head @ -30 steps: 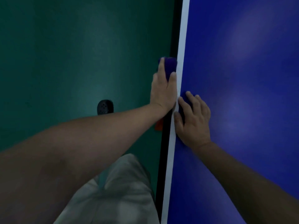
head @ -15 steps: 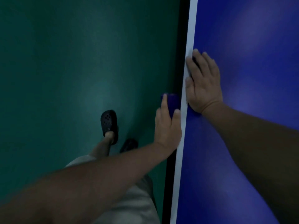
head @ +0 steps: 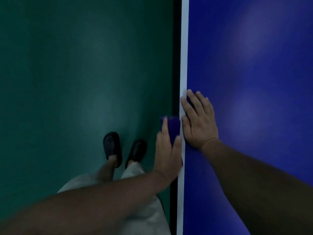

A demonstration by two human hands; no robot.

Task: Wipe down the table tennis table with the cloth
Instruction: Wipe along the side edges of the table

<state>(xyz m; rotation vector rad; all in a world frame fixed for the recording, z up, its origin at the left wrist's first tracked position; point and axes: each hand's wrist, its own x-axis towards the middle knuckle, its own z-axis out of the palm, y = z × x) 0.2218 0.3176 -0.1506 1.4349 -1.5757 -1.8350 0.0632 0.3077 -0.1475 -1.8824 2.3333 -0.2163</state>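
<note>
The blue table tennis table [head: 254, 82] fills the right side, with a white line [head: 184, 56] along its left edge. My left hand [head: 168, 150] holds a purple cloth [head: 173, 128] against the table's side edge, index finger and thumb on either side of it. My right hand [head: 199, 121] lies flat on the tabletop just inside the white line, fingers straight. A dark patch [head: 189, 104] shows between its fingers; I cannot tell whether it is cloth.
Green floor [head: 76, 73] lies left of the table. My feet in dark perforated clogs [head: 112, 146] stand close to the table's edge, below light trousers [head: 149, 217].
My right hand has slid back along the edge, from ahead of the left hand to beside it. The left hand keeps the cloth on the side edge. My feet have stepped along.
</note>
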